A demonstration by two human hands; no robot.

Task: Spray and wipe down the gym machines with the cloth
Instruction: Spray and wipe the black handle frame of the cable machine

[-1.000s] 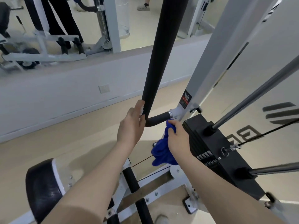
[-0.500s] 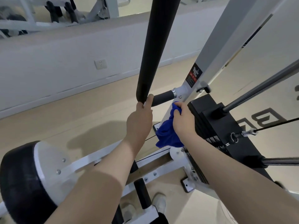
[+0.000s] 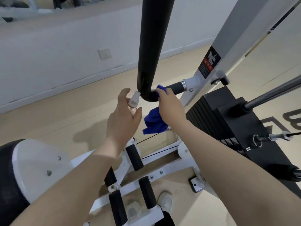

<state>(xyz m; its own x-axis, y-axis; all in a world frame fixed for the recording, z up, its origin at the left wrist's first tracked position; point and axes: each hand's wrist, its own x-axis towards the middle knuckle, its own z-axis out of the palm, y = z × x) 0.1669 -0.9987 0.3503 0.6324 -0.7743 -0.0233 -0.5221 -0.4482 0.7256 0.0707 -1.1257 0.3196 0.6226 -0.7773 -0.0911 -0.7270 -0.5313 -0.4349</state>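
- we find the right hand (image 3: 169,104) curled round the blue cloth (image 3: 154,122), pressing its upper fold against the bend of the black bar (image 3: 152,51); the rest of the cloth hangs loose below the hand.
- the left hand (image 3: 123,116) holds a small spray bottle (image 3: 134,100), thumb and fingers round it; the white nozzle sits just beside the bar's bend, on its left.
- the bar rises from the bend out of the top of the view and runs right, through a short grip, into the white frame (image 3: 241,46).
- a black weight stack (image 3: 231,121) stands right of the frame, with a cable (image 3: 276,136) clipped at its side.
- a black and white pad (image 3: 24,168) sits lower left; a wall socket (image 3: 104,54) shows on the far wall.
- one shoe (image 3: 166,201) is visible on the floor (image 3: 48,115) below.
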